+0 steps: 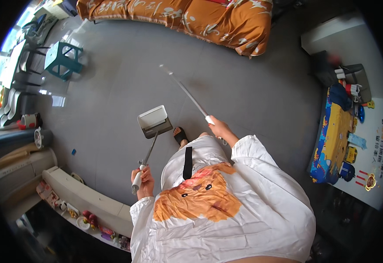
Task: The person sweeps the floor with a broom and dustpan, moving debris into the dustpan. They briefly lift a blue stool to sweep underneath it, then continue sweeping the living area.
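My left hand (143, 181) is closed around the white grip of a long-handled dustpan (153, 121). Its grey and white pan is low over the floor, beside my sandalled foot (179, 135); whether it touches the floor I cannot tell. My right hand (222, 127) grips the white end of a long metal pole (191, 97), which points away from me over the grey floor. The far end of the pole is narrow and pale, and what kind of tool head it has I cannot tell.
An orange patterned cover drapes a sofa (178, 14) ahead. A teal plastic stool (63, 60) stands at the far left. A long white cabinet (89, 194) runs along the lower left, and a colourfully covered table (336, 138) stands at the right. A small blue object (73, 152) lies on the floor.
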Demonstrator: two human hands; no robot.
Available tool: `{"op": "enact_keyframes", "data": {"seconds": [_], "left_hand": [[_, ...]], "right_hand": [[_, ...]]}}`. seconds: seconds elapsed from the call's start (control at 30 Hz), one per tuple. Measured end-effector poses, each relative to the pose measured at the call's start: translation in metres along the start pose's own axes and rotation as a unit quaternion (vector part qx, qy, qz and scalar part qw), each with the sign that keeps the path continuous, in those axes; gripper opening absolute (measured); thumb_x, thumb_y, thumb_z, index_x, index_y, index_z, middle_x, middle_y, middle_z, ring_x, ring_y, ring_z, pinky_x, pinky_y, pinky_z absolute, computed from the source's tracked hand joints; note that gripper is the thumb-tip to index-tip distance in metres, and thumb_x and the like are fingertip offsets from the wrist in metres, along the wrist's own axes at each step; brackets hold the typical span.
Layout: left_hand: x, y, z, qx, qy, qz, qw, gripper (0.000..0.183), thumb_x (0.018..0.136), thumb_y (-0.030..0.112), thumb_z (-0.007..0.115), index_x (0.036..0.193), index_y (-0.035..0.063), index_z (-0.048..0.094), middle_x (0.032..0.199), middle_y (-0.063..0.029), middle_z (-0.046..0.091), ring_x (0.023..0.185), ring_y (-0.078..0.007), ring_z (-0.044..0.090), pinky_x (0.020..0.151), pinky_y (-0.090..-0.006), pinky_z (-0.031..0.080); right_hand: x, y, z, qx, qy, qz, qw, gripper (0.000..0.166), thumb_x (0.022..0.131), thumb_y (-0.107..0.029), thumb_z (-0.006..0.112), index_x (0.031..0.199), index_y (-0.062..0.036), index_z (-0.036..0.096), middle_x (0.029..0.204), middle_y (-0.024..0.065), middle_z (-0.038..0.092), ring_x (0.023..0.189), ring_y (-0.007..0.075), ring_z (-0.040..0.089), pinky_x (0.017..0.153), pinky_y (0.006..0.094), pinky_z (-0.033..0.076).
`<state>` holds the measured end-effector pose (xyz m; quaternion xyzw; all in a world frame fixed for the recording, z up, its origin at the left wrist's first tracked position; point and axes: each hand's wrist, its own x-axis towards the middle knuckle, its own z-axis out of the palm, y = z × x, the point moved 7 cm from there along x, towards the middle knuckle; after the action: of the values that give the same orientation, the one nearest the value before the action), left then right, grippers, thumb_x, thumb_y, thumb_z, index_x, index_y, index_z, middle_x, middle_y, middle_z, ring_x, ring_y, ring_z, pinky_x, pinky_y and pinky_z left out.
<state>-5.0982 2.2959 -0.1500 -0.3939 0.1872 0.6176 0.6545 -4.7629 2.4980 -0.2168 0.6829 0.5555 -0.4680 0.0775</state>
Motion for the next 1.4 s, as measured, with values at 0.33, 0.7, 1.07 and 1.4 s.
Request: {"op": "enact_keyframes", "data": {"seconds": [0.33,0.7,1.07,1.4], "left_hand": [[0.032,-0.005,0.056,0.006,-0.028,0.004,1.000,0.034,0.081,0.011,0.050,0.106,-0.0114,0.041,0.074,-0.0065,0.042,0.049,-0.0099,0.042,0.037,-0.0195,0.039],[0.069,-0.042,0.080,-0.044,0.014,0.065,0.997,0.023,0.081,0.010,0.052,0.091,-0.0064,0.041,0.072,-0.0060,0.042,0.049,-0.0098,0.043,0.038,-0.0199,0.041],[0.095,-0.076,0.123,-0.113,-0.012,0.138,0.984,0.029,0.081,0.009,0.054,0.098,-0.0101,0.039,0.073,-0.0047,0.042,0.050,-0.0080,0.043,0.040,-0.0174,0.042],[0.119,-0.079,0.151,-0.127,-0.005,0.145,0.981,0.041,0.082,0.009,0.053,0.111,-0.0138,0.037,0.076,-0.0056,0.044,0.049,-0.0084,0.042,0.039,-0.0187,0.041]], "right_hand": [[0.114,0.136,-0.157,0.278,0.081,0.256,0.922,0.022,0.089,-0.020,0.046,0.105,-0.0057,0.052,0.064,0.0111,0.059,0.045,0.0204,0.057,0.038,0.0354,0.047],[0.111,0.001,-0.079,0.200,-0.154,0.169,0.953,0.037,0.087,-0.009,0.040,0.122,-0.0075,0.032,0.063,0.0110,0.048,0.044,0.0198,0.052,0.035,0.0343,0.042],[0.153,-0.145,-0.054,0.010,-0.224,-0.073,0.972,0.044,0.089,-0.024,0.050,0.131,-0.0172,0.038,0.071,0.0156,0.062,0.048,0.0244,0.059,0.041,0.0346,0.047],[0.165,-0.004,-0.201,-0.110,0.004,0.056,0.992,0.038,0.091,-0.024,0.044,0.127,-0.0180,0.035,0.071,0.0220,0.063,0.054,0.0347,0.063,0.053,0.0450,0.051]]}}
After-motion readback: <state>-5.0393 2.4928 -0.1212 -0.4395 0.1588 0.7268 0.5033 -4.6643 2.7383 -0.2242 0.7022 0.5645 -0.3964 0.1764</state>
